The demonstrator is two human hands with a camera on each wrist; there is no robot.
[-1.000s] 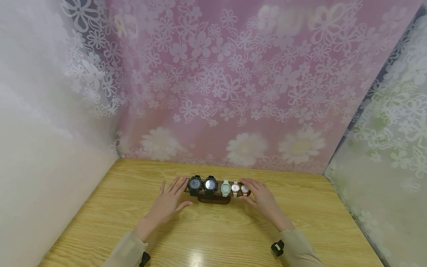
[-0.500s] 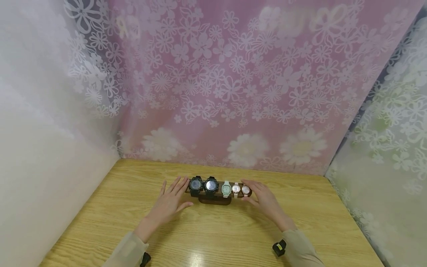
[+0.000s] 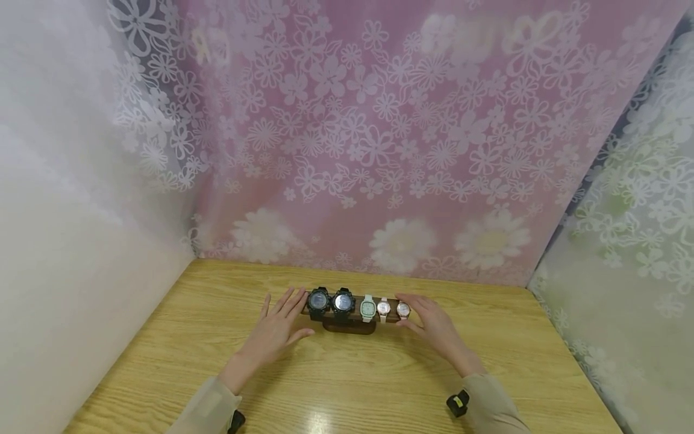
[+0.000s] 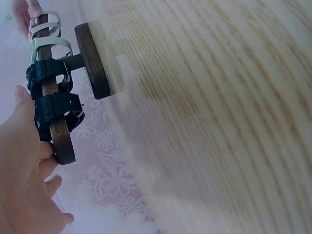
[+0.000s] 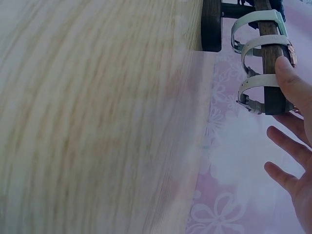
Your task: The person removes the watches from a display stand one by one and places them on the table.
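Observation:
A dark wooden watch stand stands on the table with several watches strapped round its bar. Two bulky black watches sit at the left, then a square mint-green watch and a small white-strapped watch. Another small white-strapped watch is at the bar's right end, where my right hand pinches it between thumb and index finger. My left hand is spread, its fingertips at the bar's left end beside the outer black watch. In the left wrist view the bar's bare end rests against those fingers.
The wooden table runs back to a pink floral curtain. Pale sheeting hangs at the left, and a floral sheet hangs at the right. Small black devices are worn at the wrists.
My right hand has moved slightly right, and the end watch has slid with it along the bar, widening the gap to the other white-strapped watch. The left hand stays in place.

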